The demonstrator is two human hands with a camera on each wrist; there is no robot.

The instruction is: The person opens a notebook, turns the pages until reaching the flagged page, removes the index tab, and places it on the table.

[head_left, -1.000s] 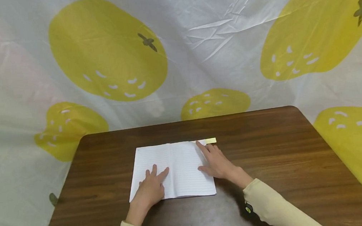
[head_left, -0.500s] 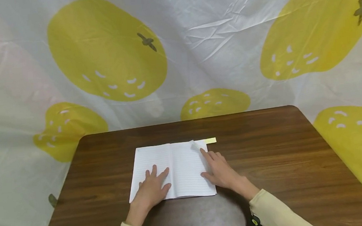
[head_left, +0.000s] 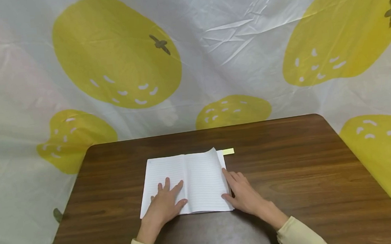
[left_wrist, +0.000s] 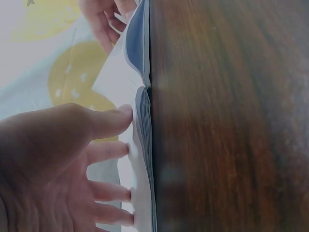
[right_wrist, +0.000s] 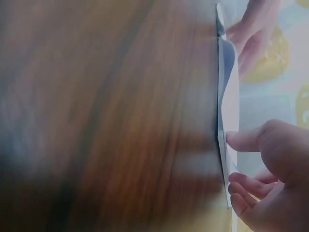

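Observation:
An open lined notebook (head_left: 200, 176) lies on the table, blank on both pages. My left hand (head_left: 163, 205) rests with spread fingers on its left page; in the left wrist view the thumb and fingertips (left_wrist: 126, 194) touch the paper. At the outer edge of the right page is my right hand (head_left: 243, 193), thumb on the paper and index finger along the edge. That page's top corner curls up, baring a strip of the sheet below. The right wrist view shows the right page (right_wrist: 231, 99) bulging near the spine, with the right thumb (right_wrist: 241, 141) touching it.
A yellow sticky tab (head_left: 228, 151) sticks out past the notebook's upper right corner. The brown wooden table (head_left: 307, 166) has rounded back corners, and behind it hangs a white curtain (head_left: 224, 57) printed with yellow fruit.
My right hand has slid from the page's top corner down its right edge, and that corner has gone from flat to folded to curled upward. My left thumb has spread outward.

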